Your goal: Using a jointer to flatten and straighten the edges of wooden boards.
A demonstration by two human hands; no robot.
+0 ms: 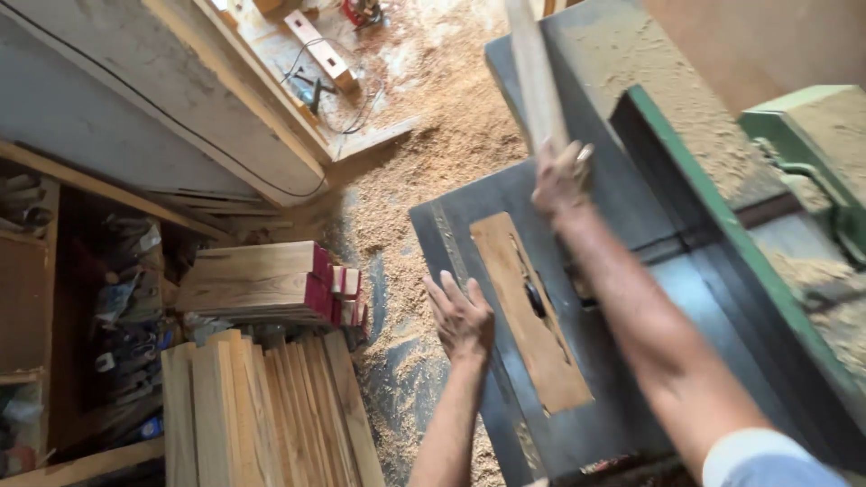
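Sawdust covers the concrete floor (pixel 433 153). Stacked planks (pixel 262 406) stand beside a cluttered wooden shelf (pixel 54 298); a grey panel (pixel 135 99) leans at upper left in daylight.

two hands show: the left hand (pixel 462 317) lies flat at the 6 o'clock edge of one saw table (pixel 622 379), and the right hand (pixel 561 176) grips one strip (pixel 534 72) running up to 12 o'clock. the table carries one wooden insert (pixel 532 334), one blade (pixel 534 298) and one green fence (pixel 722 234). at 8 o'clock there are two lots of boards, a stack (pixel 257 284) with red ends and a leaning row (pixel 266 410) whose count i cannot tell, and one cable (pixel 316 77) lies at 11 o'clock.
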